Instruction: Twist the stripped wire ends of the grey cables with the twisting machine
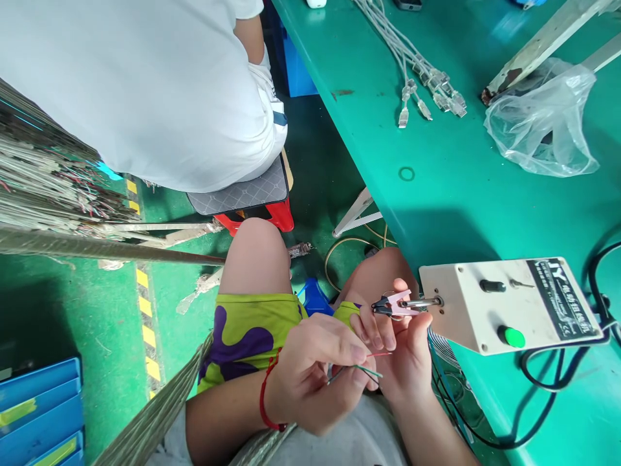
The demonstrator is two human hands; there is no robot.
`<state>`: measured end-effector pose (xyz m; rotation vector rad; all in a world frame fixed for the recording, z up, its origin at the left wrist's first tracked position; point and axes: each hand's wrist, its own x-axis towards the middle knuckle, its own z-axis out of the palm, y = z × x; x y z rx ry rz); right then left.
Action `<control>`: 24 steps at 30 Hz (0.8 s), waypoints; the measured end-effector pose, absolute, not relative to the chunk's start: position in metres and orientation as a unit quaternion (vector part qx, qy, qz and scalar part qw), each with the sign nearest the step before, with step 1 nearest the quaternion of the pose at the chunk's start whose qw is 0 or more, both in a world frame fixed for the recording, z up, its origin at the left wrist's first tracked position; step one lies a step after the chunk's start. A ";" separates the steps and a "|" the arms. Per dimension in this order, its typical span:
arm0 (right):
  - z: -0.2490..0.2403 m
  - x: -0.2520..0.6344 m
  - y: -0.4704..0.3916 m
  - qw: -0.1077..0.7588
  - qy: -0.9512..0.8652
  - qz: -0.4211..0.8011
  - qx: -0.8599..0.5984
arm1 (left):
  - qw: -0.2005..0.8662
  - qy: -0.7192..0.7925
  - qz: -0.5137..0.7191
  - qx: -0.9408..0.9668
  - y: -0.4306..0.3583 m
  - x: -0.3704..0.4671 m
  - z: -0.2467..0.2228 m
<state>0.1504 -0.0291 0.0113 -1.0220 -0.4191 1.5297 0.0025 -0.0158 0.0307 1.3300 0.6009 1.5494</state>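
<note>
My left hand (323,372), with a red string bracelet (266,395) at the wrist, pinches thin wires between thumb and fingertips. A red wire (378,355) and a green wire (369,370) stick out toward the right, with a dark one beside them. My right hand (405,353) is palm up, its thumb and forefinger on either side of a small pink-and-black clip (395,303). That clip sits on the metal shaft (422,302) of a beige machine box (490,304) with a green knob. Some of the right fingers curl close to the wire ends.
On the green table (436,194) lie white USB cables (412,58), a clear plastic bag (543,123) and a black power cord (548,414). A grey cable bundle (160,401) runs under my left arm. A seated person (184,90) is ahead; blue bins (43,414) stand lower left.
</note>
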 end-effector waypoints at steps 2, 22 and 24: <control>0.014 0.151 -0.029 0.584 -0.172 0.661 -0.440 | 0.491 0.250 0.642 0.533 -0.016 0.004 0.032; -0.005 0.109 -0.031 0.274 -0.284 0.870 -0.296 | 0.661 0.377 0.618 0.198 0.061 -0.023 -0.016; 0.000 0.092 -0.019 0.287 -0.270 0.870 -0.297 | 0.644 0.385 0.610 0.255 0.066 -0.028 -0.029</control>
